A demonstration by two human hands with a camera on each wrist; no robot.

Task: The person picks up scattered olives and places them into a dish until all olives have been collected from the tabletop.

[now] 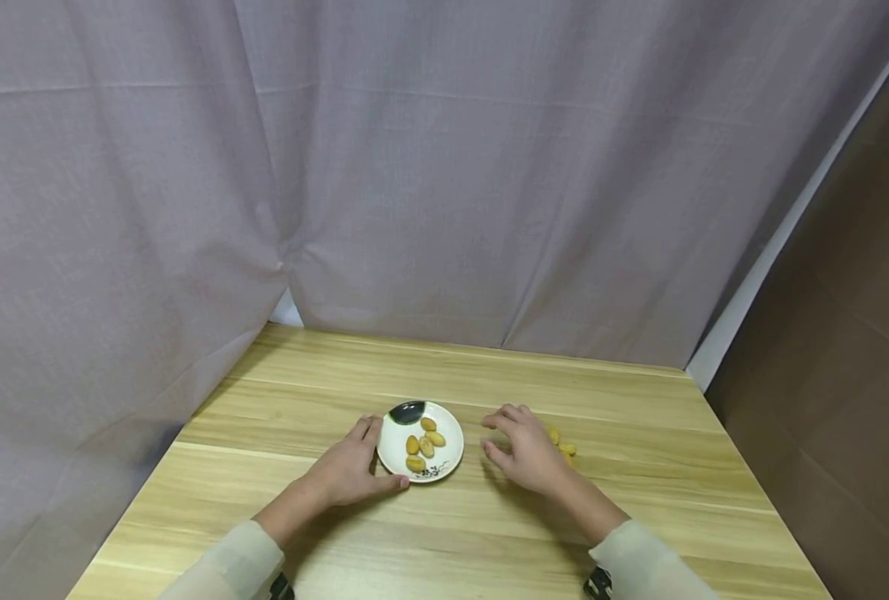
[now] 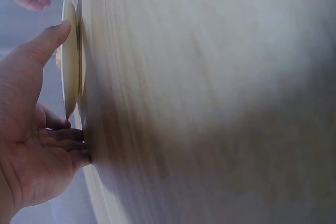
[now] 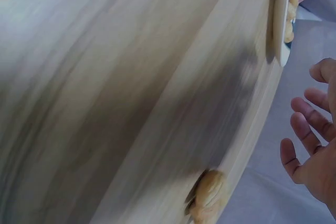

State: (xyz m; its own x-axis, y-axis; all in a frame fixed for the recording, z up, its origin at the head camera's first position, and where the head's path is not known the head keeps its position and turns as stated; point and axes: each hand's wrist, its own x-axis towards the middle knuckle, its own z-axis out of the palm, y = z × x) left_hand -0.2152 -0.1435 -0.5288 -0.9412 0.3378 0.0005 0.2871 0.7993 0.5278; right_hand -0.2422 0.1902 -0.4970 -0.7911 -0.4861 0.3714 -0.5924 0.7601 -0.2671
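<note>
My pale sleeves [image 1: 234, 562] are coming in closest here, one lying at seven o'clock and the other at five, with dark straps [image 1: 598, 583] peeking out beneath the cuffs. And look, my left hand [image 1: 349, 469] is gripping the plate [image 1: 451, 427]: the thumb is pressing the rim near seven o'clock, the fingers are reaching along it around nine to ten. From the left wrist, my lower fingers are bunching close together by the tabletop.

On the plate, five golden pieces of food [image 1: 426, 447] are sitting around the middle, while a dark patch is filling eleven o'clock and a flower print is showing near five. Now over to three o'clock, where my right hand [image 1: 526, 450] is hovering above the table [image 1: 384, 550], fingers bending loosely and spreading a little, thumb standing apart from them. Just past it, also at three o'clock, a small cluster of golden pieces [image 1: 567, 449] is lying on the wood, partly hiding behind my hand. A grey curtain [image 1: 444, 208] is hanging at twelve; a brown cover [image 1: 826, 392] is filling three.
</note>
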